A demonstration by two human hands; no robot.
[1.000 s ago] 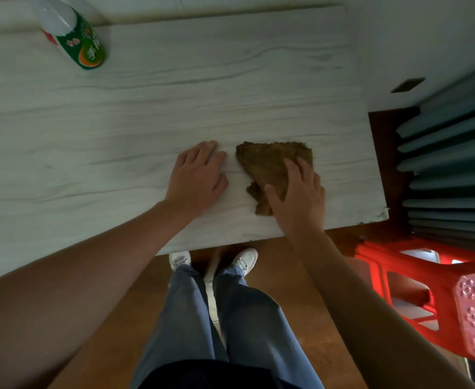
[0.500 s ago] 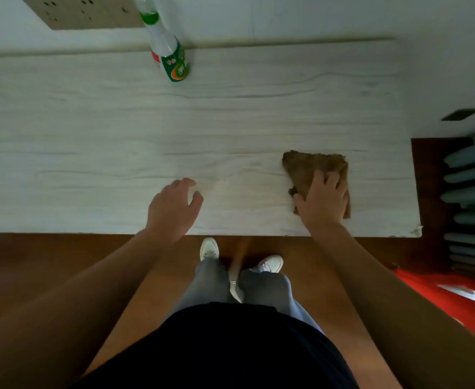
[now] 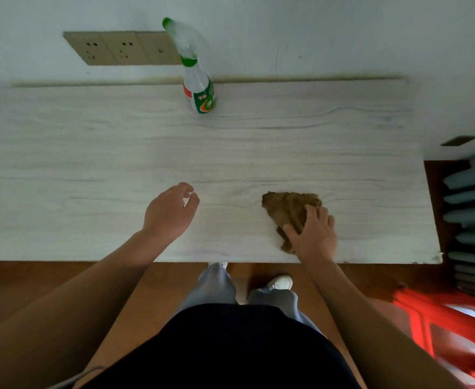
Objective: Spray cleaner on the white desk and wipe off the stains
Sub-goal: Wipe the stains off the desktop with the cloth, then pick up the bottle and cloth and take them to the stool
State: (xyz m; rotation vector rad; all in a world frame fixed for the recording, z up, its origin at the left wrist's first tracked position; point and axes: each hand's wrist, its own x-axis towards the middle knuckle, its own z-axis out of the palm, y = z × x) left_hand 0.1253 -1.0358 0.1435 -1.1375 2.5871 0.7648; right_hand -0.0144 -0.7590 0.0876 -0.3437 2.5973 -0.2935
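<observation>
The white wood-grain desk [image 3: 90,169] fills the middle of the head view. A brown cloth [image 3: 286,206] lies near the desk's front right edge. My right hand [image 3: 313,234] rests flat on the cloth's near part, fingers spread. My left hand [image 3: 170,211] hovers over the desk's front middle, fingers loosely curled, holding nothing. A clear spray bottle [image 3: 200,91] with a green and white label and green nozzle tip stands at the back of the desk, against the wall.
A row of beige wall sockets [image 3: 118,47] sits on the wall behind the bottle. A red plastic stool [image 3: 449,332] stands on the brown floor at lower right, with grey slatted panels [image 3: 472,209] beyond the desk's right end.
My left hand has lifted off the desk and its fingers have curled loosely. The view has pulled back and tilted up, showing the whole bottle and the wall sockets. My right hand stays on the cloth.
</observation>
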